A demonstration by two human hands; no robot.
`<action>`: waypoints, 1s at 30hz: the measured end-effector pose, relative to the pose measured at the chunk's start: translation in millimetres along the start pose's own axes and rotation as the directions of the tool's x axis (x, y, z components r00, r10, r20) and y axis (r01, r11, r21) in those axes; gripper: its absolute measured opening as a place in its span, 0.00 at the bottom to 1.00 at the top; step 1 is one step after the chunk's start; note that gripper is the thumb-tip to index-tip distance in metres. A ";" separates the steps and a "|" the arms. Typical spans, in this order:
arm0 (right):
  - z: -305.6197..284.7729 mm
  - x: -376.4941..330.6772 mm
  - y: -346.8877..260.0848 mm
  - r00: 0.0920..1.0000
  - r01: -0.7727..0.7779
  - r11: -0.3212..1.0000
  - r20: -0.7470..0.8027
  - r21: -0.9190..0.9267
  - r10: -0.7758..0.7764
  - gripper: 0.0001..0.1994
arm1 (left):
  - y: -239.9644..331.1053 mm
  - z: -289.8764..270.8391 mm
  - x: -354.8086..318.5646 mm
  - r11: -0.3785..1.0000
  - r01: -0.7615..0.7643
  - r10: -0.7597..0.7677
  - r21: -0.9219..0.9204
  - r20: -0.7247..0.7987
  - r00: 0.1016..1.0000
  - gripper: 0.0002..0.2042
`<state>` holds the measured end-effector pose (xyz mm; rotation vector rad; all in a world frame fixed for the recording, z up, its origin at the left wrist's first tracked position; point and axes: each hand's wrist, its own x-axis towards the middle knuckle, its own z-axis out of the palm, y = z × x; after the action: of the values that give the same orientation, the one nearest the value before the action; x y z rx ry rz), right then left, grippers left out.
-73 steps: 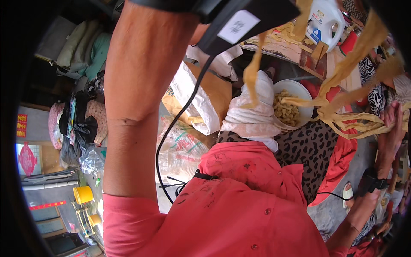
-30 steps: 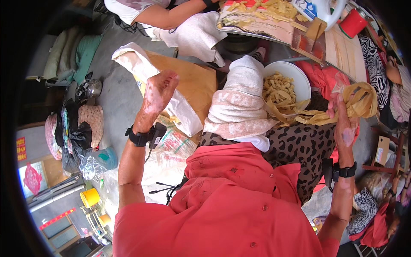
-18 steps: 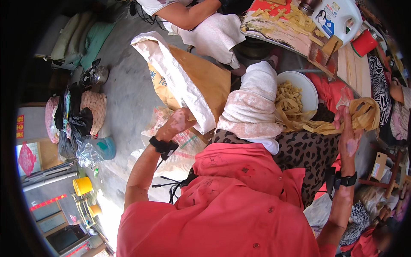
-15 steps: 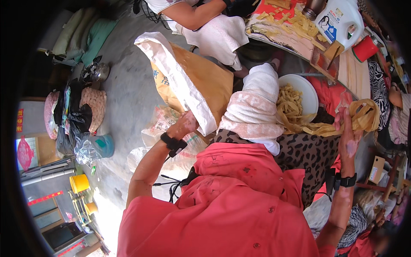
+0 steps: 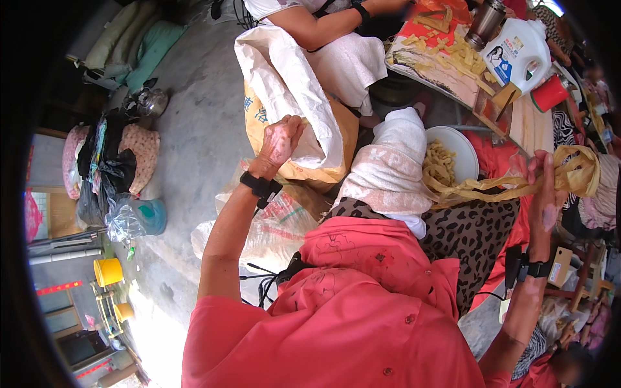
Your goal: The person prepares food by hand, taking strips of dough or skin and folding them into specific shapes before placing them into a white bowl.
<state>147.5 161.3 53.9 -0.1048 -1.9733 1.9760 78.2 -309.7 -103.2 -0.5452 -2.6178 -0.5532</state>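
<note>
My left hand (image 5: pixel 283 141) is closed on the near rim of a brown paper sack (image 5: pixel 255 110). The sack's white lining (image 5: pixel 294 71) shows in its wide mouth. Out to the right, my right hand (image 5: pixel 544 184) is closed around a bundle of long, thin, yellowish-tan strips (image 5: pixel 579 171). The strips hang past the hand on its far side and also run left across my lap, toward a white tub (image 5: pixel 469 154). More curled strips (image 5: pixel 440 161) lie in that tub. A white and pink towel (image 5: pixel 388 161) covers my knee.
Ahead, another person's arm (image 5: pixel 310 29) rests above a towel-covered lap. A wooden bench (image 5: pixel 530 119) holds tan scraps, a white jug (image 5: pixel 517 55), a red can (image 5: pixel 550 94) and a metal flask (image 5: pixel 485 24). A clear plastic bag (image 5: pixel 272 233) lies below the sack; bundles (image 5: pixel 113 161) stand at left.
The sack has turned and opened wider, with its white inside now showing. My left hand has moved up along its rim. My right hand has shifted right, drawing the strips straighter across my lap.
</note>
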 end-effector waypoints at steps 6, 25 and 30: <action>0.7 4.0 10.8 0.997 0.029 0.997 0.071 -0.068 -0.024 0.11 | -43.2 39.9 -13.1 0.995 0.037 -0.039 0.096 0.017 0.999 0.23; 4.1 -7.0 25.4 0.997 -0.074 0.990 0.021 -0.123 0.077 0.09 | 16.8 -40.8 -57.5 0.350 0.385 -0.800 -0.854 -0.058 0.598 0.07; 7.0 -11.9 33.2 0.997 -0.050 0.983 0.041 -0.175 0.058 0.08 | 43.5 4.1 -71.3 0.306 0.574 -0.744 -0.760 0.186 0.642 0.10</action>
<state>150.3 152.1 19.2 -0.1589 -2.1926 1.8501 156.4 -291.5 -126.8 0.4825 -2.1612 -1.9541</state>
